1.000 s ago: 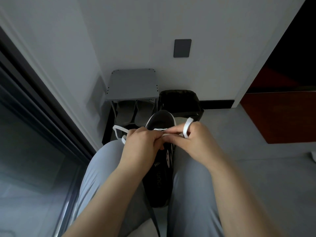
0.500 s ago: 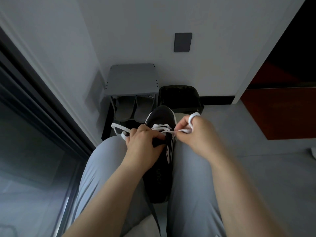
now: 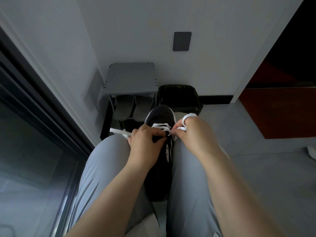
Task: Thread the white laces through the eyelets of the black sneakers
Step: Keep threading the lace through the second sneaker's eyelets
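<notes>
Head view: a black white-soled sneaker (image 3: 160,178) is lying between thighs (image 3: 106,168), left hand (image 3: 145,142) gripping its upper, right hand (image 3: 195,132) pinching the flat white lace (image 3: 160,126); both are hiding the eyelets, grey slippers (image 3: 123,108) sitting beyond.

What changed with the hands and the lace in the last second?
The left hand and right hand drew slightly apart, uncovering the crossed rows of the white lace on the black sneaker. Unchanged: the right hand pinches the lace, the left grips the sneaker.
</notes>
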A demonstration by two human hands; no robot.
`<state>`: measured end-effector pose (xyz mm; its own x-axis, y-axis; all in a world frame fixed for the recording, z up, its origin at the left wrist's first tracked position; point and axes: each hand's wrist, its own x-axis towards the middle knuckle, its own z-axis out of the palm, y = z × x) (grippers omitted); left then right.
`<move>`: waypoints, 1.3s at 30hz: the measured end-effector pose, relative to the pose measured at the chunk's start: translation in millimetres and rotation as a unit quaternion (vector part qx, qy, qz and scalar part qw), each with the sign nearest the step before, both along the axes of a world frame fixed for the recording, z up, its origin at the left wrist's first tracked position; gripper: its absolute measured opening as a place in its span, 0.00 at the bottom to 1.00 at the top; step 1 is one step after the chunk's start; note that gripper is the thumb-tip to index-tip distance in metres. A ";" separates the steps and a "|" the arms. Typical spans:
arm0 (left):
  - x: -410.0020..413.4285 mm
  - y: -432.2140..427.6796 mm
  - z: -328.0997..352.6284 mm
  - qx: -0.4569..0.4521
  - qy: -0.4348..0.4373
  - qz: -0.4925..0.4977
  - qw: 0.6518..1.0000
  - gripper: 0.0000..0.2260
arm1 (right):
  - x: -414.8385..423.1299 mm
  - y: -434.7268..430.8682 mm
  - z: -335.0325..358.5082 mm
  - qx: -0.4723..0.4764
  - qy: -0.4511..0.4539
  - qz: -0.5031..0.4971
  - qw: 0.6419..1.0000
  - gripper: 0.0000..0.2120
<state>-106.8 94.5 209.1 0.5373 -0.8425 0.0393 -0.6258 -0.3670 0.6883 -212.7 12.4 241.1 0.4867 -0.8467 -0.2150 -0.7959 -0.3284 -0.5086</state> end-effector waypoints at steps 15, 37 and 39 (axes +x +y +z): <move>0.8 -0.1 -7.3 -0.067 0.040 0.007 0.997 0.08 | 0.9 17.5 -9.8 -0.197 0.021 0.051 0.979 0.12; 1.6 -0.2 -13.1 -0.105 0.078 -0.006 0.991 0.09 | 2.0 11.9 -16.2 -0.107 -0.033 0.001 0.994 0.10; 2.0 0.4 -13.2 -0.092 0.080 -0.009 0.992 0.09 | -2.4 9.5 -16.5 -0.072 -0.054 0.021 0.996 0.07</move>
<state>-104.9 94.9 196.0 0.5347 -0.8379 0.1098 -0.5088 -0.2154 0.8335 -215.1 21.8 224.6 0.5352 -0.8438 -0.0384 -0.7239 -0.4348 -0.5356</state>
